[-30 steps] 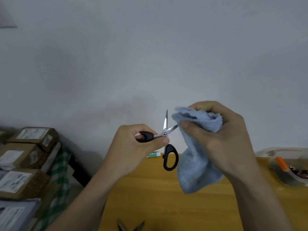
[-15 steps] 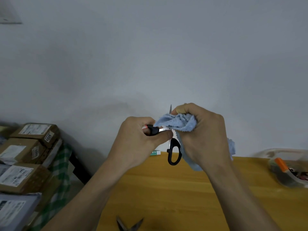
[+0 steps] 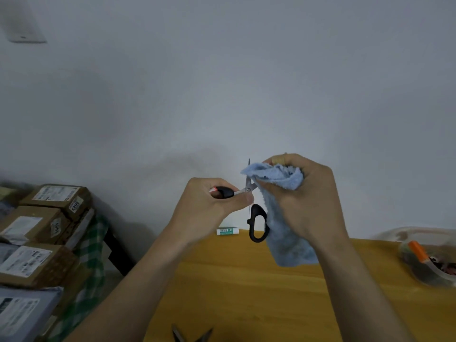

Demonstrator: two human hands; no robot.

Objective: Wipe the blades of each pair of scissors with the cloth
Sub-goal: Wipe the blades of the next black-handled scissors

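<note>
Both hands are raised above the wooden worktop [image 3: 246, 287], in front of a plain pale wall [image 3: 222, 82]. The left hand [image 3: 209, 206] has its grip closed round one black handle of a pair of scissors [image 3: 248, 190], thumb and fingers curled about it, so that the pair is held in the air with its blades spread wide: one blade points straight up, its tip showing just left of the cloth, and the other runs to the right into the cloth. The second black handle loop [image 3: 257, 223] hangs down below the pivot, free of either hand. The right hand [image 3: 308, 198] has its grip closed on a light blue cloth [image 3: 283, 183], fingers and thumb bunching the upper part of it around the right-pointing blade, just beside the pivot; the rest of the cloth hangs down in front of the wrist, its lower end over the worktop. At the far edge of the worktop, against the wall, lies a small white and green tube [image 3: 227, 231]. At the bottom edge of the view the tips of a second pair of scissors [image 3: 191, 335] show on the worktop, spread apart. To the right stands a clear plastic container [image 3: 429, 257] with an orange-capped item and other small things in it. To the left, off the worktop, cardboard parcels [image 3: 44, 218] with white labels are stacked on a green checked cloth [image 3: 91, 245]
</note>
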